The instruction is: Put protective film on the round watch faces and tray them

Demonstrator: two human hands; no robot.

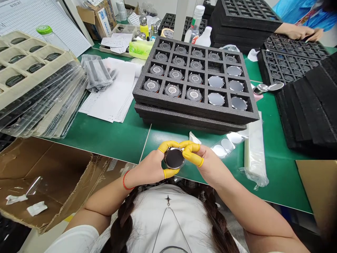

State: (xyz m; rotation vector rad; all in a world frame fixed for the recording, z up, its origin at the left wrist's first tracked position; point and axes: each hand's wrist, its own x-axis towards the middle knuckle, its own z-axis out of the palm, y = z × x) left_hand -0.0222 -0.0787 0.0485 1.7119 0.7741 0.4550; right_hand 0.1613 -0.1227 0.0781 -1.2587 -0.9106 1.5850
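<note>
A round watch case with a dark face (174, 158) is held low in front of me, over the table's front edge. My left hand (155, 162) grips it from the left, thumb below and a finger above, with yellow finger covers on. From the right, my right hand (201, 156) pinches at the case's upper right rim, also in yellow finger covers; whether a small piece lies between those fingertips is too small to tell. Beyond them a black foam tray (168, 101) holds many round watch cases, some with pale discs on top. One compartment (216, 66) has no case in it.
Stacked plastic trays (52, 95) stand left, beside papers (110, 95). Clear film with white discs (226, 144) and a wrapped white bundle (255, 154) lie right. Black foam trays (308, 105) lean at the right edge. Another person's hands (300, 32) work at the back right. A cardboard box (47, 168) is below left.
</note>
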